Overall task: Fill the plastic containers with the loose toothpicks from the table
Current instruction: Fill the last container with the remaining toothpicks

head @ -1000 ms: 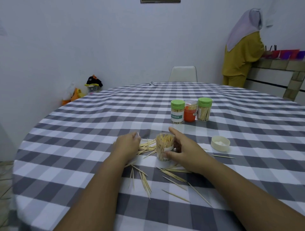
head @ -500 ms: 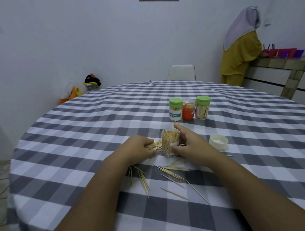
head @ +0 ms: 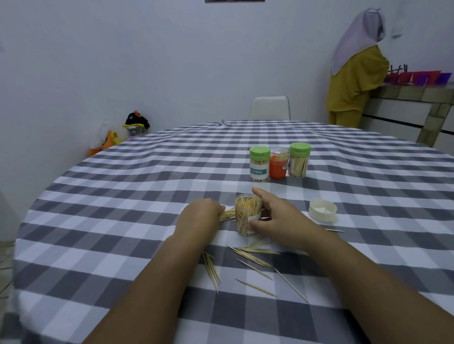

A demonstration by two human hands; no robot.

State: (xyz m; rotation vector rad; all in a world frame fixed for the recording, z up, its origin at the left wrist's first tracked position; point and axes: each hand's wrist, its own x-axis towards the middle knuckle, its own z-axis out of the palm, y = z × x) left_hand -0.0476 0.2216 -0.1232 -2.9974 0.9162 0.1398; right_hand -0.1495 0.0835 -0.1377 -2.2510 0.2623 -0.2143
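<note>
Toothpicks lay loose at six o'clock of the open container, which the right hand gripped upright on the desk. Left hand fingers curled on a bunch at nine o'clock; lifting it into the mouth seemed next.

A round table fills most of the view, draped in a grey-and-white checked cloth that puckers into a small fold at the far edge. Behind that far edge stands a white chair, only its backrest showing. At the left, on the floor against the white wall, lies a heap of bags and soft things in orange, yellow and black. At the far right a person in a mustard-yellow outfit and pale headscarf stands turned away at a tiled counter, on which red and purple containers stand in a row. A dark frame is cut off at the top.
</note>
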